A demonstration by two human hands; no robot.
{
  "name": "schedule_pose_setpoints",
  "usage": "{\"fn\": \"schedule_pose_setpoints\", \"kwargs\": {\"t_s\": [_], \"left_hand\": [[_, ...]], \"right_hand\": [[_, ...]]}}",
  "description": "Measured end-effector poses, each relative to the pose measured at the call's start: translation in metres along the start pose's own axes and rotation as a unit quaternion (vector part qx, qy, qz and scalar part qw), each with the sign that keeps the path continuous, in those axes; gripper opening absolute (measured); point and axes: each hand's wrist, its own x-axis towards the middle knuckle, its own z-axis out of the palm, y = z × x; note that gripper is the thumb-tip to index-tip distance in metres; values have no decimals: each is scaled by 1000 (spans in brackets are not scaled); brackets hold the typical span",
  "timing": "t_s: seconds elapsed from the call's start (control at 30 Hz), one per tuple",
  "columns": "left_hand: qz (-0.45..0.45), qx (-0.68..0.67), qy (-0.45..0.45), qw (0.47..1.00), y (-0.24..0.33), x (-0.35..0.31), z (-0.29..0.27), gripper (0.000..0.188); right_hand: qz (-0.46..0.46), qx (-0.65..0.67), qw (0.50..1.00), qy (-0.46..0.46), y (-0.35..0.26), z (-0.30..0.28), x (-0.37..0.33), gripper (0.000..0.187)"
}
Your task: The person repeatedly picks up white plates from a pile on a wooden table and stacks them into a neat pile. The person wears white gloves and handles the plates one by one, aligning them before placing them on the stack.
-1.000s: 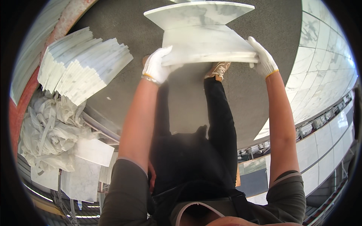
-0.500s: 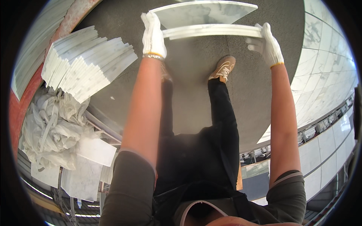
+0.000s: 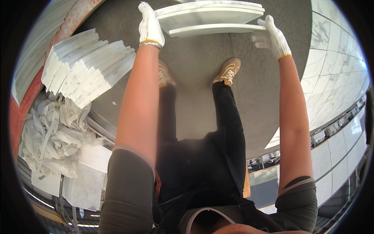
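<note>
My left hand, in a white knit glove, is at the left end of two stacked white marble-look tiles; its fingers are partly hidden behind their edge. In front of this pair, a single white marble-look tile stands on its long edge or is held up, slightly apart, its left end free of my left hand. My right hand, also gloved, has the single tile's right end between thumb and fingers. Its lower fingers stretch out below that end.
A leaning row of many white tiles is on the left, beside crumpled clear plastic sheeting. Large white marble-look panels curve along the right. My shoe is on the grey floor.
One tile has gone from the near pair to the far tile, so the pair is now at the back. My left hand has moved left and away with it; my right hand has shifted slightly upward.
</note>
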Motion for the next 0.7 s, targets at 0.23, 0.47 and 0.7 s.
{"fn": "schedule_pose_setpoints", "kwargs": {"t_s": [0.23, 0.47, 0.7], "left_hand": [[-227, 4, 67, 972, -48, -64, -23, 107], [-238, -49, -69, 968, -74, -93, -35, 60], [-221, 17, -114, 968, -70, -86, -73, 30]], "right_hand": [[34, 230, 971, -55, 25, 8, -44, 68], [60, 247, 967, -26, 49, 16, -69, 66], [57, 270, 960, -36, 46, 39, -78, 74]]}}
